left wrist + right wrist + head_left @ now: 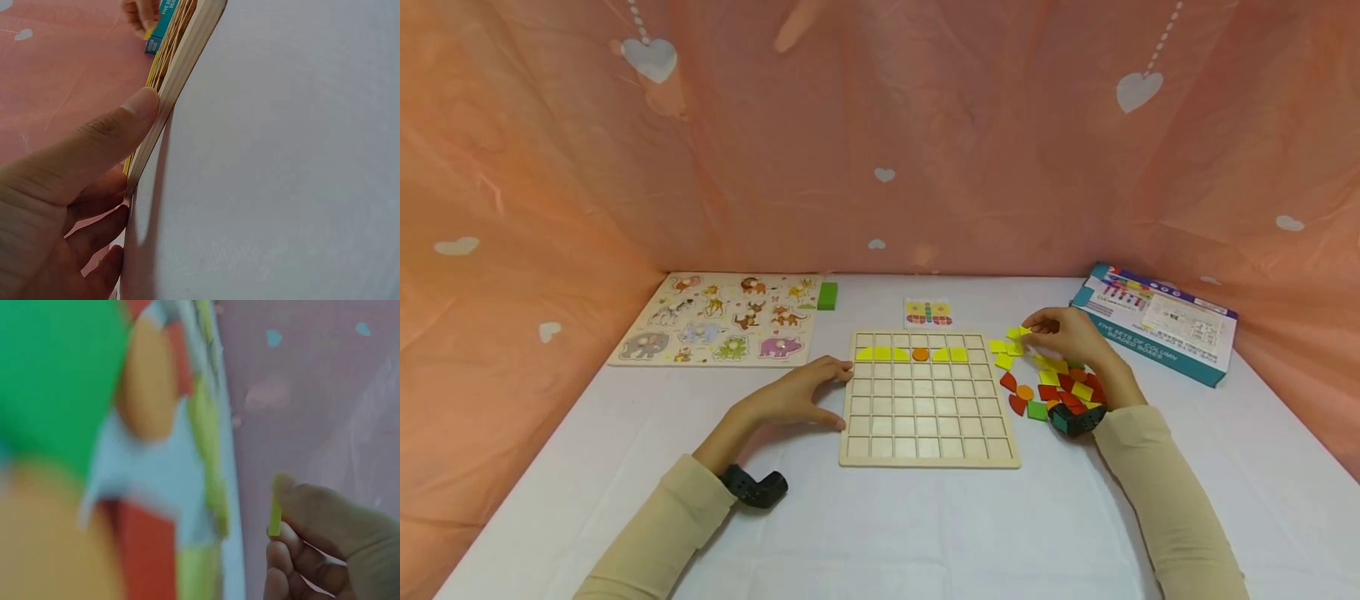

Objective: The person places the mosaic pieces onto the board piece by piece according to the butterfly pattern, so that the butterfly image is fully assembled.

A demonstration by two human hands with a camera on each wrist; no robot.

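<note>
A wooden grid board [928, 462] lies in the middle of the table. In its second row from the far edge sit several yellow pieces [958, 356] and one orange circle [921, 355]. My left hand [790, 396] touches the board's left edge, thumb and fingers spread along it; the left wrist view shows the thumb [119, 122] against the rim. Beyond the board's right side, my right hand [1072, 340] pinches a small yellow tile [275, 509] between thumb and fingers, above loose yellow tiles [1003, 362]. The tile's full outline is hidden, as it shows edge-on.
Red, orange, yellow and green pieces [1037, 410] lie scattered under the right wrist. A butterfly pattern card [928, 313] lies behind the board. An animal puzzle [715, 321] and green block [827, 296] are at back left, a teal-sided box [1157, 321] at back right.
</note>
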